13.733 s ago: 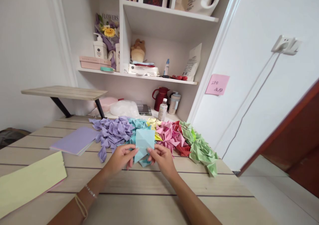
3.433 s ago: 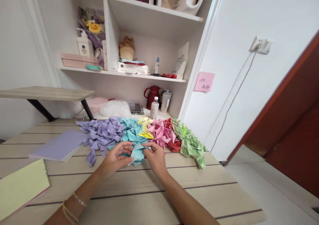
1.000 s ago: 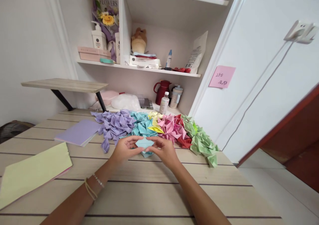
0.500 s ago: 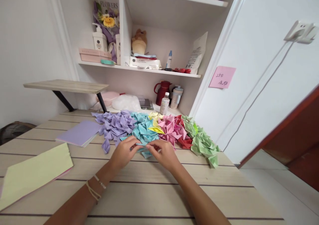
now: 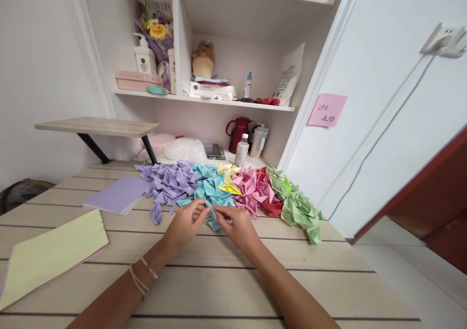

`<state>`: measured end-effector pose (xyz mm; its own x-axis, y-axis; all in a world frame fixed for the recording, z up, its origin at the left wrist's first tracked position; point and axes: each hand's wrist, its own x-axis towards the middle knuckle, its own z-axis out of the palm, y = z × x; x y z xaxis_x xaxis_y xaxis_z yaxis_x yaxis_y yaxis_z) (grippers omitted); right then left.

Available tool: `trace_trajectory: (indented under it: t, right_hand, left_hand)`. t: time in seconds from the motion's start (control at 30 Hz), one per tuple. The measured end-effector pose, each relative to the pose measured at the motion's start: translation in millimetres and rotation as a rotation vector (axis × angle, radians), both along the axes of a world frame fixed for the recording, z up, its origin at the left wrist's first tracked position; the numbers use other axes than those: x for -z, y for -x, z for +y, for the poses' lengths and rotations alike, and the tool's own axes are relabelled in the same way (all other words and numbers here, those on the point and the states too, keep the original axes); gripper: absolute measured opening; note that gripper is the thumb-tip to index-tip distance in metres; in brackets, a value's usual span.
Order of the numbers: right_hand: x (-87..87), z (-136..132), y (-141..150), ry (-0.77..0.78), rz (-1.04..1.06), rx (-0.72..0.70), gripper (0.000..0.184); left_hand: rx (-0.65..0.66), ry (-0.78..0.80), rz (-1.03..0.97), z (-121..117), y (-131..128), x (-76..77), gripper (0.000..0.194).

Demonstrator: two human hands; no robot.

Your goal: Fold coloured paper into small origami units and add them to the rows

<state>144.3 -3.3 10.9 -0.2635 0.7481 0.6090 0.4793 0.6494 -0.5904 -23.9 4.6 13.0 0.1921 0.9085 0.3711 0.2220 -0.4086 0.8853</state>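
My left hand and my right hand meet over the wooden table, fingers pinched on a small folded blue paper piece between them. Just behind it lies a row of folded paper pieces: a purple heap, a blue heap, a few yellow ones, a pink heap, red ones and a green heap.
A stack of purple sheets and a stack of yellow sheets lie at the left. A small raised wooden shelf stands behind. White wall shelves hold bottles, a red jug and boxes. A pink note sticks on the wall.
The blue sheet, held up large earlier, has been folded down to a small piece. Both hands have stayed together in front of the blue heap, fingers working closer.
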Motion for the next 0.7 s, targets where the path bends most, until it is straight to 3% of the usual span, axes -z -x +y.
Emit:
trace_trajectory:
  t: [0.2,0.3,0.47,0.57,0.7]
  right_hand:
    - [5.3,-2,4,-0.087,-0.074,0.094,0.027]
    - [4.0,-3,7,-0.06,-0.049,0.084,0.025]
    - [4.6,4,5,0.253,0.403,0.072,0.014]
    - [5.7,8,3,0.451,0.679,-0.007,0.01]
    - [2.5,9,2,0.485,0.661,-0.079,0.012]
  left_hand:
    - [0.014,-0.037,0.045,-3,-5,3.3,0.026]
    - [0.017,-0.058,0.056,-5,-7,4.3,0.027]
    - [0.0,-0.213,0.14,-6,-6,1.7,0.026]
    - [0.046,-0.189,0.046,-3,-5,2.1,0.024]
    - [-0.002,-0.132,-0.119,5,-2,3.6,0.017]
